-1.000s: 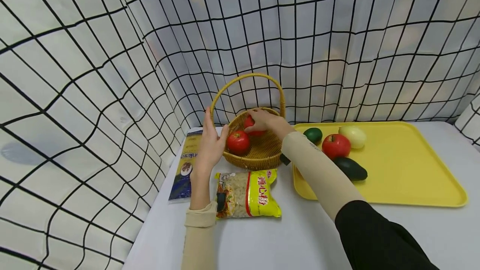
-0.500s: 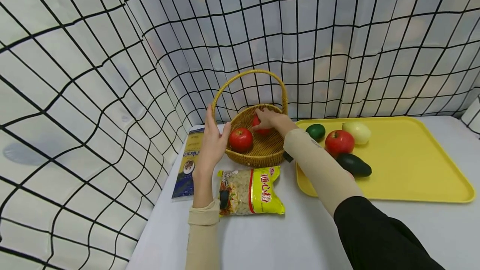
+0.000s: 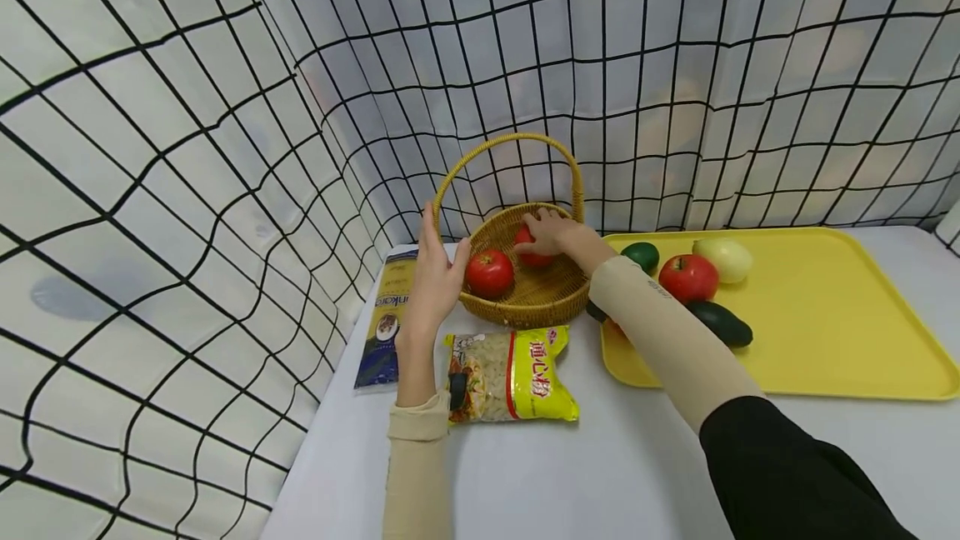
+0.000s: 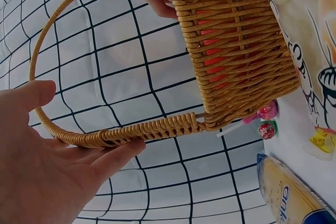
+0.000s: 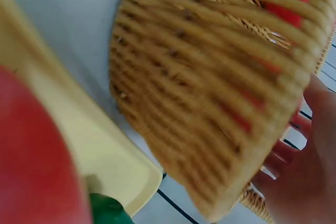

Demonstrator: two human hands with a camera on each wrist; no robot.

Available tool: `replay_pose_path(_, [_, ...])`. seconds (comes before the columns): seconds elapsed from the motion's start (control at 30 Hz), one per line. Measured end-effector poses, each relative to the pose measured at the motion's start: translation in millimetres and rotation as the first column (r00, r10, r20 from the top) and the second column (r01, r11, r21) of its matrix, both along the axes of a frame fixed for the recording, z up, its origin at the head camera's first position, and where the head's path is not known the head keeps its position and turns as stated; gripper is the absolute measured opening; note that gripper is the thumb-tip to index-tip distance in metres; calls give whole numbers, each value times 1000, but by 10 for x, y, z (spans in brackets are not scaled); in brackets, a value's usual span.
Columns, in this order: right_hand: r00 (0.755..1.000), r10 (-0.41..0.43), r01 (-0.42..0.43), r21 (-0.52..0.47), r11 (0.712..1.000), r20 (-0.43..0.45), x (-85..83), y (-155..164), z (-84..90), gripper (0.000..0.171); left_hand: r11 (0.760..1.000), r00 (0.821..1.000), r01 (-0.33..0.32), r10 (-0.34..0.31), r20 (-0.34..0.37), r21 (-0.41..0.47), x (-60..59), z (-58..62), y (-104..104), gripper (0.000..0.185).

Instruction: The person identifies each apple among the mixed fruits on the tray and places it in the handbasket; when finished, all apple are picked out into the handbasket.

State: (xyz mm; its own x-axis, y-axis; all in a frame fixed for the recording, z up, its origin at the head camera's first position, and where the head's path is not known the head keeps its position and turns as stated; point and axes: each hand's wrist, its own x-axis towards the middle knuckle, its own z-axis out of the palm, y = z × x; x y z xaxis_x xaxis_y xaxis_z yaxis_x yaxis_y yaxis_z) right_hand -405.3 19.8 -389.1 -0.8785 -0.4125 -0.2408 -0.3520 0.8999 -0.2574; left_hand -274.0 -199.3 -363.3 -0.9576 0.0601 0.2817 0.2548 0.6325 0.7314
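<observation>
Inside the wicker basket (image 3: 525,290), the right hand (image 3: 551,232) curls its fingers around a tomato (image 3: 531,247); the left hand (image 3: 438,273), fingers straight and together, presses the basket's left rim.

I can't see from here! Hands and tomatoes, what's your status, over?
Right hand on tomato inside basket. Left hand open against basket's side. Second tomato beside it; nothing blocking.

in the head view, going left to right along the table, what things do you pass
blue and yellow packet → left hand → tomato in the basket → right hand → green avocado → red apple → pale onion
</observation>
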Motion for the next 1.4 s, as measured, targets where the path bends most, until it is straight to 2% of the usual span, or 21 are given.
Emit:
replay_pose_path(0.1, [999, 42, -43, -36, 998, -34, 45, 39, 32, 74, 1000, 1000, -8, 8, -1, 12, 13, 11, -17, 81])
replay_pose_path(0.23, [993, 81, -93, -139, 986, -87, 150, 151, 125, 69, 1000, 1000, -13, 13, -16, 7, -9, 29, -39, 80])
replay_pose_path(0.37, [979, 83, -121, -202, 972, -184, 362, 382, 210, 64, 1000, 1000, -2, 2, -16, -3, -65, 34, 5, 80])
replay_pose_path(0.47, [967, 46, -110, -247, 963, -250, 608, 616, 289, 58, 999, 999, 32, -33, -13, -19, -128, 26, 86, 81])
replay_pose_path(0.57, [964, 0, -86, -307, 948, -268, 897, 822, 406, 54, 998, 999, 50, -50, -10, -26, -164, 21, 144, 81])
replay_pose_path(0.7, [964, -42, -54, -347, 936, -264, 1289, 979, 625, 52, 999, 999, 33, -33, -9, -22, -133, 17, 138, 82])
replay_pose_path(0.8, [954, -71, -41, -363, 931, -292, 1546, 1070, 798, 51, 999, 1000, 26, -26, -5, -28, -105, 2, 112, 82])
replay_pose_path(1.07, [903, -174, -13, -431, 902, -392, 2172, 1260, 1100, 51, 1000, 1000, 11, -11, -6, -18, -80, -20, 54, 82])
replay_pose_path(1.27, [838, -198, -79, -471, 879, -509, 2412, 1296, 1269, 50, 1000, 999, -10, 10, -30, -4, -85, 6, 19, 81])
replay_pose_path(1.33, [816, -219, -82, -482, 872, -535, 2479, 1316, 1283, 51, 1000, 1000, -13, 13, -26, 4, -70, 0, 10, 81])
replay_pose_path(1.4, [805, -239, -78, -496, 865, -543, 2540, 1352, 1268, 51, 1000, 1000, -10, 11, -14, 8, -46, -14, 2, 81])
